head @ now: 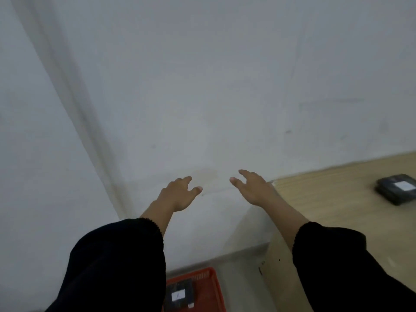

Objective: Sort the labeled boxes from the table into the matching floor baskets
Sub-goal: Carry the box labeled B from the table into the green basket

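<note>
Both arms in dark sleeves reach forward toward a white wall. My left hand [179,194] is held out with fingers apart and nothing in it. My right hand [254,188] is likewise spread and empty, just over the left corner of the wooden table [333,210]. A black box with a white label [397,191] lies on the table at the far right. On the floor below stands a red basket [210,287], partly hidden by my left sleeve, holding a black box with a white label [180,294].
The white wall [202,86] fills most of the view, with a corner running down the left. A strip of grey floor [238,278] lies between the red basket and the table's side.
</note>
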Available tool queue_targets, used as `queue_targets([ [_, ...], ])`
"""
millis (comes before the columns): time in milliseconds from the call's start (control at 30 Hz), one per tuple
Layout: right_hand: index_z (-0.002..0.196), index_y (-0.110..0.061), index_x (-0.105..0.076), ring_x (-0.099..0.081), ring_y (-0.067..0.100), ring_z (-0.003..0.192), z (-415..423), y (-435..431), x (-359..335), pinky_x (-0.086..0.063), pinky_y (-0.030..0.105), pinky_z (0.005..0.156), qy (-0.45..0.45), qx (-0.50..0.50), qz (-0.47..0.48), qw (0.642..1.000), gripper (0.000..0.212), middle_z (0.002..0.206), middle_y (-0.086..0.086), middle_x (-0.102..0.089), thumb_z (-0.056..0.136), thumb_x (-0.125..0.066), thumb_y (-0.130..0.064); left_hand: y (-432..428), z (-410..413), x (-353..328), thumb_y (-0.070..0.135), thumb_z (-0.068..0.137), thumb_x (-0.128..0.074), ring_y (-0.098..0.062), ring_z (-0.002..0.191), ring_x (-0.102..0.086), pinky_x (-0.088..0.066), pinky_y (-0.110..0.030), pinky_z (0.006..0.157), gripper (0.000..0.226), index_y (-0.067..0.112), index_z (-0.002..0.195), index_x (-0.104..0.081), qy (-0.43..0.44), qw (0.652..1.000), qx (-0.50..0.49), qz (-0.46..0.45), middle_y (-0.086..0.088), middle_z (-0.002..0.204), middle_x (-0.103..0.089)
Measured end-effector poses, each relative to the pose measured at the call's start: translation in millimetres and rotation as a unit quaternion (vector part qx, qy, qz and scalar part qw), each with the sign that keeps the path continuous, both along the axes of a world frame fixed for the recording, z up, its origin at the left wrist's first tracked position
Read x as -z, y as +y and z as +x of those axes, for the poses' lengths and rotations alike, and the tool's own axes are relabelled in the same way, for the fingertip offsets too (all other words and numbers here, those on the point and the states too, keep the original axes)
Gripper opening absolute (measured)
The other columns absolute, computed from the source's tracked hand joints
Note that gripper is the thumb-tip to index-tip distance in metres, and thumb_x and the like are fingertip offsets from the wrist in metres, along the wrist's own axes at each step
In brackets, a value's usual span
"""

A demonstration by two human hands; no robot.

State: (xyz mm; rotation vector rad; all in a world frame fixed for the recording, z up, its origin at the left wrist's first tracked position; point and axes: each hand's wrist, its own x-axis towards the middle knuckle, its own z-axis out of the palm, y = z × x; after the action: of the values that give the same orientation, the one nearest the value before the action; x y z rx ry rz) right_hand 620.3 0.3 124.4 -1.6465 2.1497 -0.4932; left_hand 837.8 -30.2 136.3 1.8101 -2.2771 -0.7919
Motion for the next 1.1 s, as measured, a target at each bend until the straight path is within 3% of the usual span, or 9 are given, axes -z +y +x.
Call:
queue_targets([
  [433,0.143,-0.025,-0.031,-0.025,0.021,0.142,-199.3,150.2,-60.0,-0.019,0.051,0.110,0.035,0.084,-0.052,0.994,0.064,0.153,0.003,-0.034,0.089,-0.036,-0.059,97.1,-214.2,-50.4,0.054,0.091,-0.037,-0.026,0.142,-0.026,-0.024,-0.045,0.114,0.065,0.022,0.145,-0.026,0.027,0.993,0.103,-0.054,-0.005,0.155,-0.028],
  [600,0.143,-0.025,-0.032,-0.033,0.025,0.138,-305.2,222.4,-68.5,-0.024,0.052,0.111,0.051,0.115,-0.056,0.991,0.065,0.151,0.003,-0.036,0.088,-0.038,-0.060,154.5,-324.8,-37.5,0.054,0.090,-0.038,-0.023,0.144,-0.020,-0.020,-0.047,0.116,0.063,0.023,0.145,-0.029,0.034,0.987,0.141,-0.066,-0.003,0.156,-0.025],
  [767,0.138,-0.026,-0.039,-0.041,0.024,0.131,-404.8,280.5,-68.6,-0.027,0.047,0.100,0.046,0.174,-0.072,0.981,0.060,0.144,0.001,-0.046,0.087,-0.040,-0.059,196.4,-435.5,-34.9,0.054,0.090,-0.041,-0.025,0.143,-0.025,-0.023,-0.050,0.115,0.064,0.022,0.144,-0.031,0.068,0.977,0.192,-0.059,-0.006,0.155,-0.027],
  [1100,0.140,-0.025,-0.035,-0.040,0.026,0.132,-550.5,292.3,-49.2,-0.024,0.050,0.105,0.062,0.203,-0.045,0.976,0.062,0.146,0.003,-0.042,0.088,-0.039,-0.058,186.4,-596.2,-16.5,0.058,0.088,-0.039,-0.023,0.142,-0.025,-0.020,-0.051,0.114,0.064,0.027,0.143,-0.030,0.067,0.974,0.206,-0.067,-0.002,0.155,-0.029],
])
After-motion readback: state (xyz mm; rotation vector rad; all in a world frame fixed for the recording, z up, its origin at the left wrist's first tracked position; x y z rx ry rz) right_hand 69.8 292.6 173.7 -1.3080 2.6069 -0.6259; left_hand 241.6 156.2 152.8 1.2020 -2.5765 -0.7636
